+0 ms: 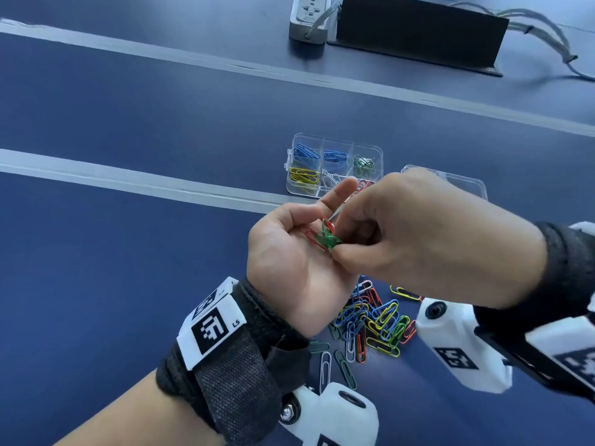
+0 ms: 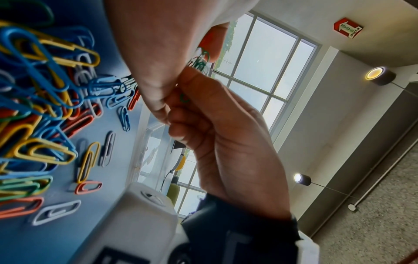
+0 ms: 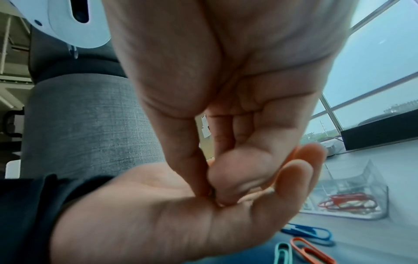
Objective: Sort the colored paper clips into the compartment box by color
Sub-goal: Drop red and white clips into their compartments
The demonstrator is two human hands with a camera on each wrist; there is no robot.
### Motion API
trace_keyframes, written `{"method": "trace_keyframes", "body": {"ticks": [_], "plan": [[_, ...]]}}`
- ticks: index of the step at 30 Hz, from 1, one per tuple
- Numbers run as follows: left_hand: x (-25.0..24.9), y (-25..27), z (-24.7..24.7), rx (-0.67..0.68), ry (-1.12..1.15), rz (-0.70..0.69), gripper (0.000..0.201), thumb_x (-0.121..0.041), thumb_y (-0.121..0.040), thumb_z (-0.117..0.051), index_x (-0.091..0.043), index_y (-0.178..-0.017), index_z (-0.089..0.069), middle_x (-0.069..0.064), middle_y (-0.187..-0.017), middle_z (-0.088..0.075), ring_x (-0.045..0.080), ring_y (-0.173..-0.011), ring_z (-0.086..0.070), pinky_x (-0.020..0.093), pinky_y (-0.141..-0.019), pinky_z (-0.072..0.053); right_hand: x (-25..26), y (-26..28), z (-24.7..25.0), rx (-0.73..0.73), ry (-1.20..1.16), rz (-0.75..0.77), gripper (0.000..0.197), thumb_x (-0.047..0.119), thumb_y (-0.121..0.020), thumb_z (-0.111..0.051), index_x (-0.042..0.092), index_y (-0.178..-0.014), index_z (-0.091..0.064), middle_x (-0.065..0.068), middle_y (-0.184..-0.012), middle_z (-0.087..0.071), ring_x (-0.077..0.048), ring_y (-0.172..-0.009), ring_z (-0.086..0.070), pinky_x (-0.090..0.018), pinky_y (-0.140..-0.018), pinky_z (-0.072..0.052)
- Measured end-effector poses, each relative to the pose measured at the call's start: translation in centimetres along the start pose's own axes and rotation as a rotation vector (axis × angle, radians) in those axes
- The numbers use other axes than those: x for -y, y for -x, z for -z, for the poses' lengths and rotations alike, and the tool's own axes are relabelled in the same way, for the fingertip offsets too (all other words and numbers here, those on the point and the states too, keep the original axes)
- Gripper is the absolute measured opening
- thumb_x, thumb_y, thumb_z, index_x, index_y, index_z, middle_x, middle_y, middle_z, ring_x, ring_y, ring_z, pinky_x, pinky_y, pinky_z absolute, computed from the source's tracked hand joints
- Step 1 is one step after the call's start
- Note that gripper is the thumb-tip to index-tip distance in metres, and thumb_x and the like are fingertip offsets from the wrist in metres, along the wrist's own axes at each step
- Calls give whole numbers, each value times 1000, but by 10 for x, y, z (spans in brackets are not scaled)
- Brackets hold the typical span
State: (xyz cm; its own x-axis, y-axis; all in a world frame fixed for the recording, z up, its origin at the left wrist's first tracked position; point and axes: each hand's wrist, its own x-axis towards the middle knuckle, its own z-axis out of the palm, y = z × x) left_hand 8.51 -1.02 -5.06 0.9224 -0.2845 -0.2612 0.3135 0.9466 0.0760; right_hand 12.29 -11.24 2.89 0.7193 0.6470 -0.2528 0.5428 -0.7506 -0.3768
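Head view: the left hand [image 1: 296, 262] lies palm-up, fingers relaxed, cradling red and green paper clips [image 1: 325, 235]. The right hand [image 1: 428, 239] has its grip pinched on the green ones. The compartment box [image 1: 335, 165] sits beyond; loose clips [image 1: 373, 320] litter the tabletop [image 1: 128, 284].

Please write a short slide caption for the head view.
Right hand pinches green clips from the left palm; compartment box behind.
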Motion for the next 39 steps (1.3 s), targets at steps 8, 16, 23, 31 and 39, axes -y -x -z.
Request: {"method": "trace_keyframes", "body": {"ticks": [8, 16, 23, 31, 39], "plan": [[2, 0, 2, -19, 13, -27, 37, -14, -74, -32, -5, -96, -60, 9, -75, -67, 21, -70, -65, 25, -73, -53, 11, 2, -1, -63, 76, -106, 20, 36, -74, -62, 20, -77, -73, 3, -69, -66, -14, -64, -59, -28, -63, -47], [3, 0, 2, -50, 4, -31, 37, -14, -79, -31, -3, -96, -62, 13, -83, -68, 25, -76, -67, 29, -78, -53, 6, 5, 5, -60, 8, -131, 20, 34, -72, -58, 20, -69, -72, -7, -58, -62, -18, -58, -54, -28, -64, -44], [2, 0, 0, -103, -42, -56, 36, -17, -84, -34, -2, -97, -63, 16, -95, -65, 27, -93, -61, 35, -89, -48, 4, 7, 4, -67, 8, -143, 18, 26, -72, -58, 16, -57, -61, -11, -54, -53, -20, -61, -49, -26, -58, -43], [6, -1, 1, -69, -16, -76, 36, -13, -84, -32, -5, -98, -64, 12, -80, -69, 24, -73, -68, 28, -72, -55, 7, 2, 0, -60, -6, -143, 18, 28, -77, -57, 20, -74, -73, -5, -63, -65, -15, -61, -59, -30, -64, -50], [5, -1, 0, -78, -11, -88, 35, -17, -88, -33, -4, -94, -65, 13, -84, -68, 24, -73, -68, 29, -68, -54, 3, 1, 3, -84, -107, -171, 12, 27, -79, -63, 23, -78, -75, 1, -63, -68, -9, -64, -61, -25, -65, -48]]}}
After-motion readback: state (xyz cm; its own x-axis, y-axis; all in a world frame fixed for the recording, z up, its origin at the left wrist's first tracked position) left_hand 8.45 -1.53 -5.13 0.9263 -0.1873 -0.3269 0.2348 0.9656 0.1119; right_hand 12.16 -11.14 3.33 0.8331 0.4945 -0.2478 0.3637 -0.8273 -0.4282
